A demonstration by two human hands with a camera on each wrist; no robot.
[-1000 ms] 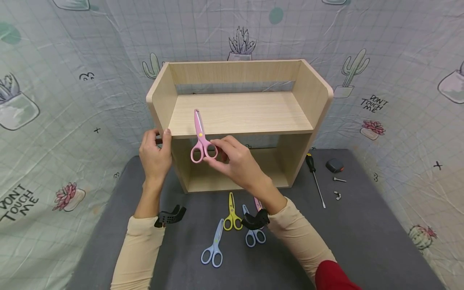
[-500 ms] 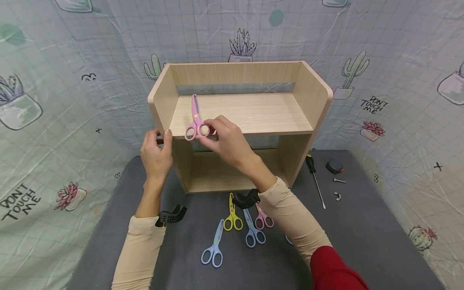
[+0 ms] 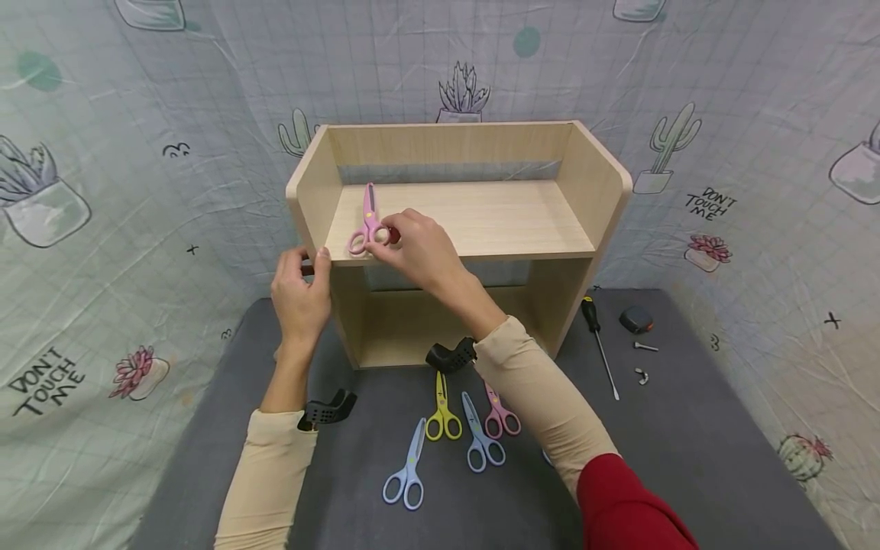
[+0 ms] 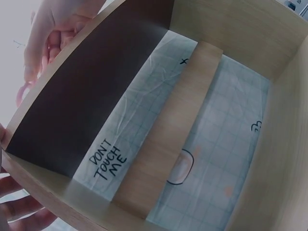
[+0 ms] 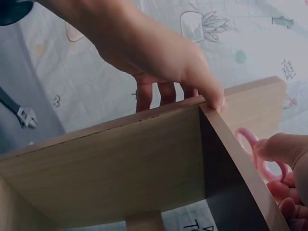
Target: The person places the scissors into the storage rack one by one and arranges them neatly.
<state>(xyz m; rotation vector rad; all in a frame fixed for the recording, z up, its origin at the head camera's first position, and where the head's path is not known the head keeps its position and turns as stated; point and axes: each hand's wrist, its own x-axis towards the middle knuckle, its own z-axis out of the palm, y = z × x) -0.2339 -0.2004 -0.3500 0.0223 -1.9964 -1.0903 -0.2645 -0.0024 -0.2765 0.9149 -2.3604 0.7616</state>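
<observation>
A light wooden shelf unit [image 3: 577, 160] stands on a grey mat [image 3: 687, 443]. Pink scissors [image 3: 367, 218] lie on its upper board near the left end, blades pointing to the back. My right hand [image 3: 412, 246] pinches their handle loops [image 5: 250, 144]. My left hand [image 3: 300, 290] grips the front edge of the shelf's left side panel [image 5: 120, 163], thumb on the inside. On the mat in front lie yellow scissors [image 3: 442, 412], two blue scissors [image 3: 407, 467] [image 3: 481, 441] and a second pink pair [image 3: 500, 414].
A black-handled screwdriver [image 3: 598, 336], a small black tape measure [image 3: 635, 319] and two small metal fittings [image 3: 642, 360] lie on the mat to the right of the shelf. A cactus-print cloth [image 3: 756, 153] hangs behind and to both sides.
My right hand has carried the pink scissors up from the shelf's front edge and laid them on the upper board. The left hand has stayed on the side panel.
</observation>
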